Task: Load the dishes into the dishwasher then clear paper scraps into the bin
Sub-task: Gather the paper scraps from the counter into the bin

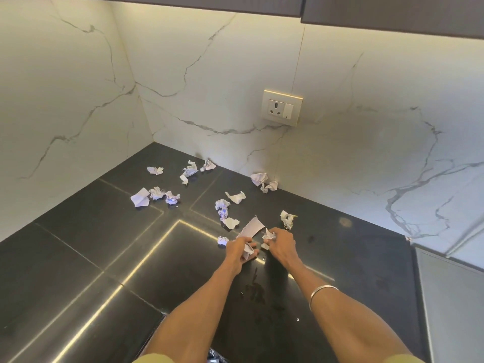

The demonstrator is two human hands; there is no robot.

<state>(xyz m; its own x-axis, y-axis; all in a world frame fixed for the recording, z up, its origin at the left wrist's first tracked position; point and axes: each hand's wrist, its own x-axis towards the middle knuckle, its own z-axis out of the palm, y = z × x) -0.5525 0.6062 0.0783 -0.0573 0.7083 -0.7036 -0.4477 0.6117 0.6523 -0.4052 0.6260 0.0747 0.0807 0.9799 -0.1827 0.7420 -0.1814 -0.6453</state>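
Crumpled white scraps (157,193) litter glossy black countertop (78,258) — both hands clutch wads.

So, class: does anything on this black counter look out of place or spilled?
Yes. Crumpled paper scraps lie scattered across the counter, and a small wet smear sits between the forearms. Both hands hold scraps.

The left hand (239,248) covers most of the paper scrap (247,251) it holds, so the scrap's full shape cannot be told. The right hand (281,244) hides the near part of a crumpled scrap (269,235) at its fingertips. Print on the far scraps (157,193) is too small to read. The upper cabinets (392,14) are cut off by the top edge. A dark shiny thing (216,357) between the forearms is cut off by the bottom edge and cannot be identified.
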